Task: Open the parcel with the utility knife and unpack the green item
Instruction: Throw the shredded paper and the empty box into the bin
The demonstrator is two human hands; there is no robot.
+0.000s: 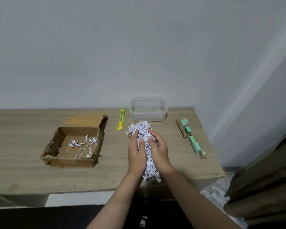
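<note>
Spanning the frame, the counter (23, 171) carried the opened parcel (73, 142) at left, a few shreds in it. The clear tub (148, 109) stood at the back. Both hands, left (136, 152) and right (160, 151), had their grip closed around a wad of shreds (144, 129), pressing it between them. The green item (191, 138) lay unpacked at the right, near the edge. The knife (120, 120) lay beside the tub. Loose strips could spill if the squeeze slackened
</note>
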